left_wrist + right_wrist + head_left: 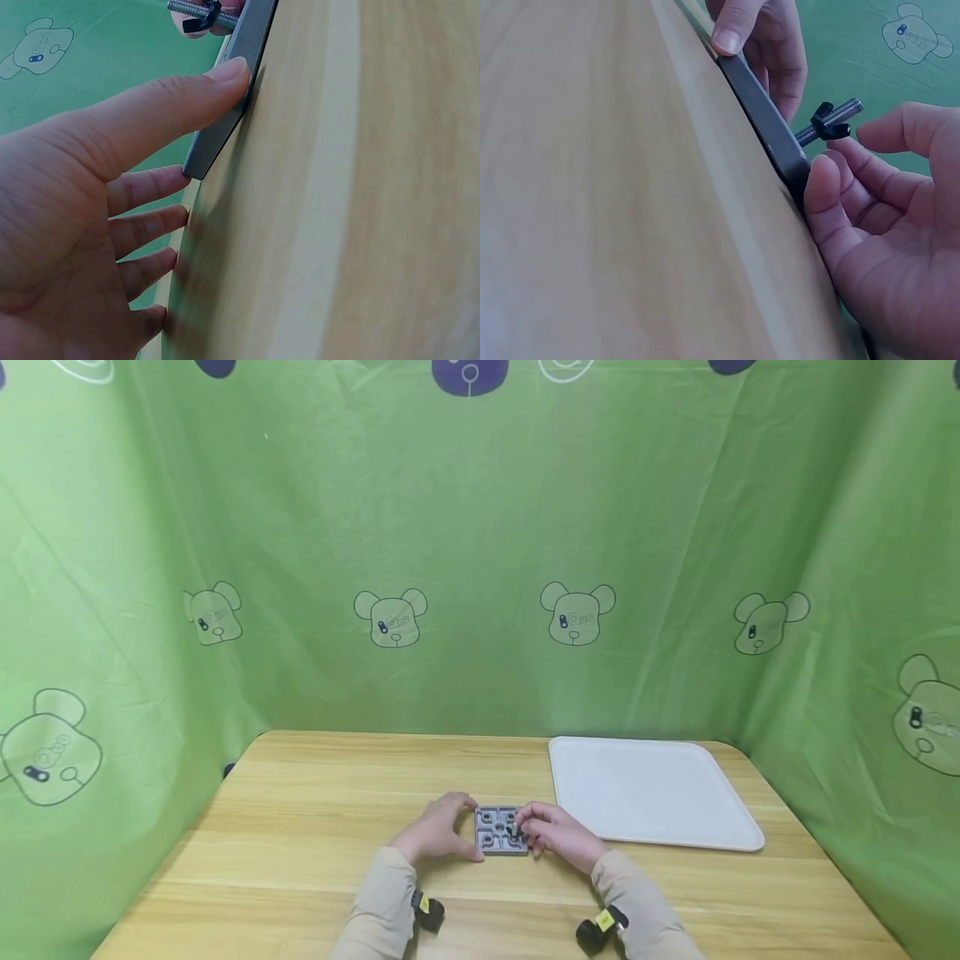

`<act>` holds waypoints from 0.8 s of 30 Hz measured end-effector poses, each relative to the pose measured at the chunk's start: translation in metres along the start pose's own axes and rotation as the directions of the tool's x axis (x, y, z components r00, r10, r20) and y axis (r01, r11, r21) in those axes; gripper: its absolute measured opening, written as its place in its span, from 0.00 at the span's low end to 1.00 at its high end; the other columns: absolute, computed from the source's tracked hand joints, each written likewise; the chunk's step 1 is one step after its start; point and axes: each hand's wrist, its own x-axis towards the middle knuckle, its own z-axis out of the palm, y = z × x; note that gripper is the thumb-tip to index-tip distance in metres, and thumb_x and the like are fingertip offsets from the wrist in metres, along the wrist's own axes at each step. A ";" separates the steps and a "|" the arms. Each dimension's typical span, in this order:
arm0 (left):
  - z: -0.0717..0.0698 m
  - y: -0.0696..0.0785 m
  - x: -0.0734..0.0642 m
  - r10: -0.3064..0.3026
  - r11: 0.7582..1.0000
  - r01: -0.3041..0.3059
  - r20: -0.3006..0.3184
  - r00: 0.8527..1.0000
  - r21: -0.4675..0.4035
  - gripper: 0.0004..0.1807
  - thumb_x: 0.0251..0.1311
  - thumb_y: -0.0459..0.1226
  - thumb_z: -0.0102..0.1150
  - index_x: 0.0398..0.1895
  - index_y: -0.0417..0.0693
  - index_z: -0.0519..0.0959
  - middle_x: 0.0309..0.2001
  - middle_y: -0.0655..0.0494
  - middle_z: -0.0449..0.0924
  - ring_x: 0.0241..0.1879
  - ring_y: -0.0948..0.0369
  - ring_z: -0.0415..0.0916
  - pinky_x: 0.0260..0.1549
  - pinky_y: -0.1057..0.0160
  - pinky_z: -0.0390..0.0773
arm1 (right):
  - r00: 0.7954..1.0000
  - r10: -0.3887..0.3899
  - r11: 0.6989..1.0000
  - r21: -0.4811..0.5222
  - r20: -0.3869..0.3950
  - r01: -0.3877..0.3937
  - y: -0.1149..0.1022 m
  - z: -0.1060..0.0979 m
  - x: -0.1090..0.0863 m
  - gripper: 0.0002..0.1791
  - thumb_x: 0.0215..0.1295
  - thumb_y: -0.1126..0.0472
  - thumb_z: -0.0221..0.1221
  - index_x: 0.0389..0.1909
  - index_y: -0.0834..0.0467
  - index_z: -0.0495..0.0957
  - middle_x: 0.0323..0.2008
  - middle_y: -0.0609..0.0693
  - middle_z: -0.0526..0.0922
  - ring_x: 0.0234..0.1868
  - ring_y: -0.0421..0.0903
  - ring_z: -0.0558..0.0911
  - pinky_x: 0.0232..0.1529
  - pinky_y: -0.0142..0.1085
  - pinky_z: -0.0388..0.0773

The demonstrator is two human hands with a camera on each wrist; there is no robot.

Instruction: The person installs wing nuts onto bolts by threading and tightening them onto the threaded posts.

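A square grey plate (501, 852) with recesses and round holes lies on the table. My left hand (438, 832) grips its left side, thumb on the near edge and a fingertip at the far left corner. A threaded bolt (847, 109) rises from the plate's right part, carrying a black wing nut (826, 124). Around that nut the fingers of my right hand (561, 837) are curled, one fingertip against a wing. The right thumb (823, 180) lies beside the plate's corner. From the left wrist, the bolt and nut show only at the top edge.
A white tray (652, 789) lies at the back right of the wooden table (322, 777), close behind my right hand. Green curtains (480, 527) with bear prints enclose the back and both sides.
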 end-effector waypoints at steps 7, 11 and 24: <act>-0.001 0.001 0.000 -0.001 1.000 0.001 0.001 1.000 -0.001 0.46 0.36 0.47 0.78 0.62 0.43 0.70 0.66 0.45 0.70 0.68 0.47 0.64 0.73 0.40 0.53 | 1.000 -0.006 1.000 0.000 0.020 0.006 0.000 -0.001 0.000 0.13 0.64 0.65 0.51 0.46 0.71 0.71 0.34 0.50 0.74 0.31 0.42 0.73 0.30 0.28 0.79; -0.001 0.001 0.000 0.002 1.000 -0.002 -0.001 1.000 0.003 0.46 0.36 0.48 0.78 0.62 0.43 0.70 0.66 0.45 0.70 0.68 0.47 0.64 0.73 0.40 0.54 | 0.999 -0.016 1.000 -0.011 0.030 0.017 -0.001 -0.001 -0.001 0.15 0.64 0.65 0.53 0.46 0.71 0.70 0.36 0.51 0.75 0.31 0.41 0.74 0.31 0.28 0.79; 0.000 0.001 0.000 -0.001 1.000 0.001 -0.001 1.000 0.004 0.46 0.35 0.48 0.78 0.62 0.43 0.70 0.65 0.46 0.70 0.68 0.47 0.65 0.73 0.40 0.54 | 1.000 -0.010 0.998 -0.064 -0.009 0.010 -0.006 0.004 -0.003 0.18 0.58 0.66 0.59 0.48 0.71 0.73 0.34 0.49 0.75 0.33 0.43 0.74 0.30 0.29 0.79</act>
